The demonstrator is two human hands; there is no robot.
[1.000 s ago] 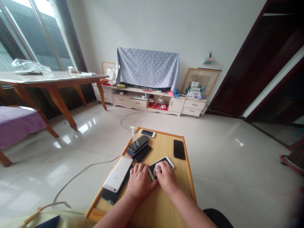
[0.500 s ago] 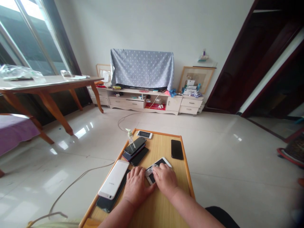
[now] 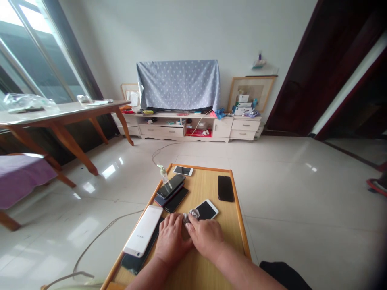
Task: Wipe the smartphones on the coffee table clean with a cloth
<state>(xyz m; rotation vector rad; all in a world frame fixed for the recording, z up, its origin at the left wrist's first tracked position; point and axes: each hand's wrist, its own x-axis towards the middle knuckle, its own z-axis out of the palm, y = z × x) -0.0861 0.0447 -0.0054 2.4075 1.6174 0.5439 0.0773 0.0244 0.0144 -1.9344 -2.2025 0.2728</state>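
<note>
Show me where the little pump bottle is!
In the head view, the small pump bottle stands at the far left corner of the low wooden table, just left of the white phone and beyond the stacked phones.

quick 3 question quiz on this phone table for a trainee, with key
1. True or false: the crumpled wipe lies between the left hand and the right hand, at the end of the white-framed phone.
2. What stands at the far left corner of the wooden board?
A. black phone
B. pump bottle
C. long white phone
3. Which hand is nearer the long white phone?

Key: 1. True 2. B 3. Left hand
</note>
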